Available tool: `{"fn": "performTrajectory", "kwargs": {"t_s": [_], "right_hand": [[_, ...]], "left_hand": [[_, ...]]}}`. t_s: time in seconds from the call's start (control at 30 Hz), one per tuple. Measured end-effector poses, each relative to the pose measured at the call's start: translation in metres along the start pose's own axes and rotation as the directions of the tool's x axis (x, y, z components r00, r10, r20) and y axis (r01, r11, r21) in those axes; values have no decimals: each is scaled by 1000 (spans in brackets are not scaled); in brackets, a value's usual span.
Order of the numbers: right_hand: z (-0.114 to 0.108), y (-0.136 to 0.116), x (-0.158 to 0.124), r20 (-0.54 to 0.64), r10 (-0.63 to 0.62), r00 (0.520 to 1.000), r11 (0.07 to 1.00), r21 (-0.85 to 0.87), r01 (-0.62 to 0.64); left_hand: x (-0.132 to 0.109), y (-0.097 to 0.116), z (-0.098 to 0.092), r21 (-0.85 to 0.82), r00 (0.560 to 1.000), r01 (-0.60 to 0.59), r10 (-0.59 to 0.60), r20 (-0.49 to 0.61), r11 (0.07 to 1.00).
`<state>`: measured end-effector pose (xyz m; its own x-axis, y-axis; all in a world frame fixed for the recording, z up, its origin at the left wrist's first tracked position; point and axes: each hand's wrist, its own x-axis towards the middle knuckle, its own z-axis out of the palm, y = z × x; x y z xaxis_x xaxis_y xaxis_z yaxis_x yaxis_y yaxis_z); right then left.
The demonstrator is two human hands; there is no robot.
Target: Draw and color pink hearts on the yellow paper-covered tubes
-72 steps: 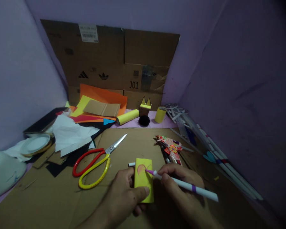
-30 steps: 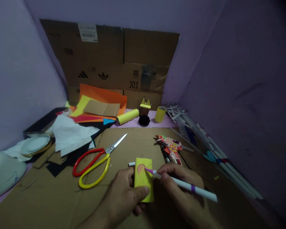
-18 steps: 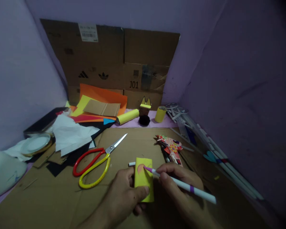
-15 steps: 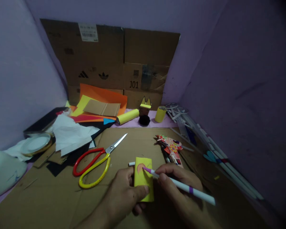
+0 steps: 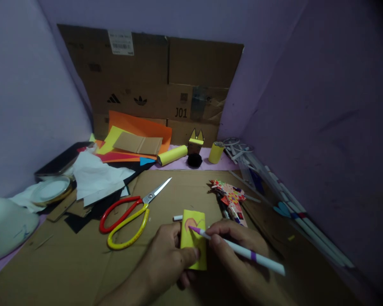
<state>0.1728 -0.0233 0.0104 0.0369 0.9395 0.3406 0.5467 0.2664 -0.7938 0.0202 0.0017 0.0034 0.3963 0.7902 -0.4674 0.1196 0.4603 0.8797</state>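
My left hand (image 5: 166, 261) is closed round a small yellow paper-covered block (image 5: 194, 244) that bears an orange heart-like mark near its top. Thumb and fingers pinch its lower edge. My right hand (image 5: 239, 255) grips a white marker with a purple tip (image 5: 239, 251). The tip touches the block just below the orange mark. Both hands hover low over a brown cardboard sheet (image 5: 83, 272).
Red-and-yellow scissors (image 5: 127, 214) lie left of the block. A patterned paper shape (image 5: 231, 197) and a white cap (image 5: 178, 218) lie close by. Coloured paper sheets (image 5: 130, 144), yellow rolls (image 5: 172, 155), a white bowl (image 5: 6, 227) and white sticks (image 5: 281, 191) ring the cardboard.
The marker tip has slid a little left and down across the yellow block, staying on the orange mark. The left hand keeps the same hold. The view has shifted slightly.
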Motion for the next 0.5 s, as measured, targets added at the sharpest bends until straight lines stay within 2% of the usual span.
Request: {"fn": "performTrajectory", "kwargs": {"t_s": [0.5], "right_hand": [[2, -1, -2, -3, 10, 1000, 999, 42, -10]], "left_hand": [[0, -1, 0, -10, 1000, 3, -3, 8, 1000]]}}
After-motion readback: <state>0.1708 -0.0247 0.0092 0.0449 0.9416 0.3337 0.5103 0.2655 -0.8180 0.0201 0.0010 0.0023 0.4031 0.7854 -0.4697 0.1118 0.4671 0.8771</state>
